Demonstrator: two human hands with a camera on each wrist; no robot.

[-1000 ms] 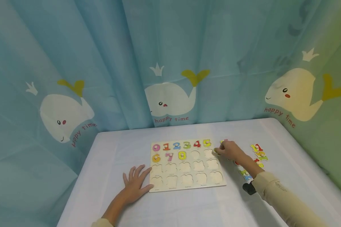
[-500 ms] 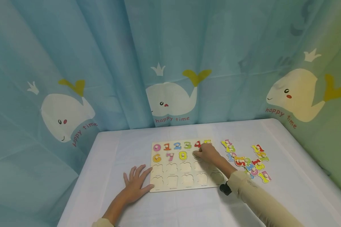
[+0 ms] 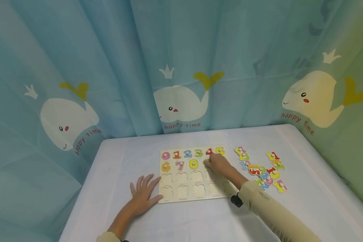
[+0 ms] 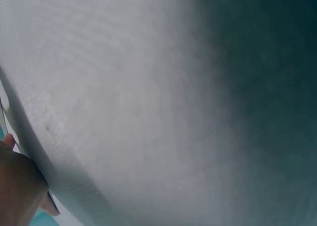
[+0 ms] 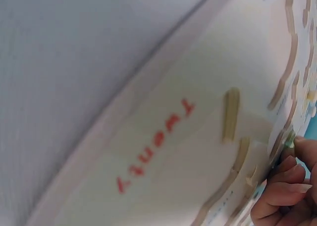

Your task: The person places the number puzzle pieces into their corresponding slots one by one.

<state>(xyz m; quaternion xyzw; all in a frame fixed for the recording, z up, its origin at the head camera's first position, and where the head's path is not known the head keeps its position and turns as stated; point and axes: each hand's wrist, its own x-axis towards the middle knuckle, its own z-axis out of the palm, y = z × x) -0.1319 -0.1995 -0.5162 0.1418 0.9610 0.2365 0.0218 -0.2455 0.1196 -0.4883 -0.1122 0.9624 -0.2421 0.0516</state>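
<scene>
A pale wooden number board (image 3: 187, 198) lies on the table, with coloured pieces 0 to 5 in its top row and 6, 7 and 8 (image 3: 193, 164) in the second. The left hand (image 3: 141, 198) rests flat with spread fingers, its fingertips touching the board's left edge. Right of the 8, the right hand (image 3: 220, 166) is over the second row. In the right wrist view its thumb and fingers (image 5: 287, 186) pinch a small greenish piece (image 5: 290, 139), mostly hidden, close to the board's surface (image 5: 173, 171). The left wrist view shows part of the left hand (image 4: 20, 186) beside white cloth.
Loose number pieces lie right of the board, some overlapping, among them a red and yellow group (image 3: 254, 170) and a yellow and pink one (image 3: 280, 186). The white-covered table (image 3: 133, 148) meets a blue curtain (image 3: 121, 101) behind. Empty recesses fill the board's lower rows.
The right hand has moved left from beside the board's right edge to the second row, uncovering the loose pieces. Since the middle frame it has barely moved. The left hand stays at the left edge.
</scene>
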